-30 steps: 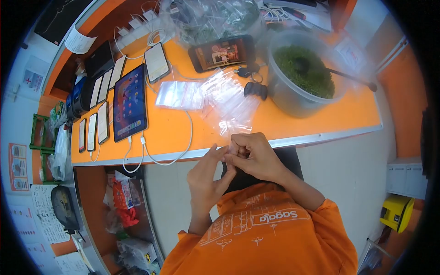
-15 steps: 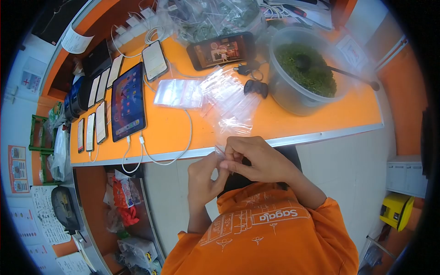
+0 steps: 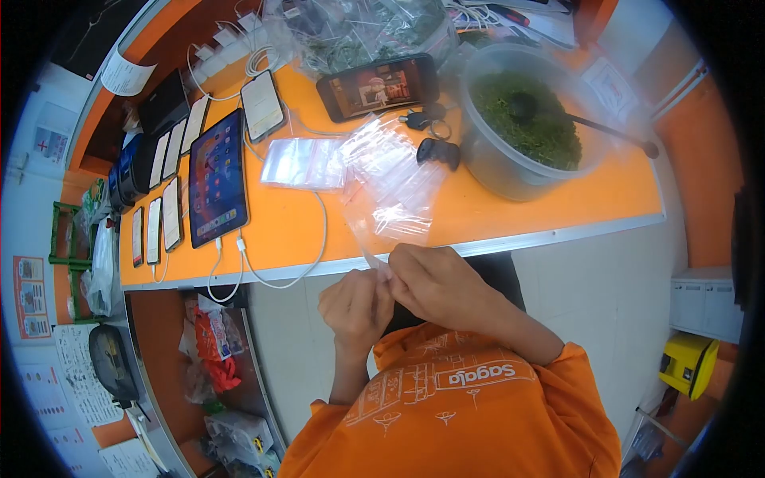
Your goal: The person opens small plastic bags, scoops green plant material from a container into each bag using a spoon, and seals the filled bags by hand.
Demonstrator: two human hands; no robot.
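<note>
Just off the front edge of the orange table (image 3: 287, 223), my left hand (image 3: 355, 307) and my right hand (image 3: 438, 283) meet, fingers curled in and pressed together. Between them they pinch a small clear plastic zip bag (image 3: 376, 261), mostly covered by the fingers. Beyond the hands lies a loose spread of clear zip bags (image 3: 390, 179), with a neater stack of bags (image 3: 303, 163) to its left. Right of these stands a clear plastic tub (image 3: 498, 179) of chopped green leaf (image 3: 550, 135), a dark-handled scoop (image 3: 606, 131) resting in it.
A phone (image 3: 378, 86) playing a video leans near filled bags (image 3: 358, 32) at the back. Keys (image 3: 422, 119) and a small dark gadget (image 3: 438, 153) lie beside the tub. On the left are a tablet (image 3: 217, 179), several phones (image 3: 172, 215) and white cables (image 3: 319, 239).
My fingers have curled in tighter around the bag, and its upper edge now shows above them. The left hand has turned, closing the gap between thumb and fingers.
</note>
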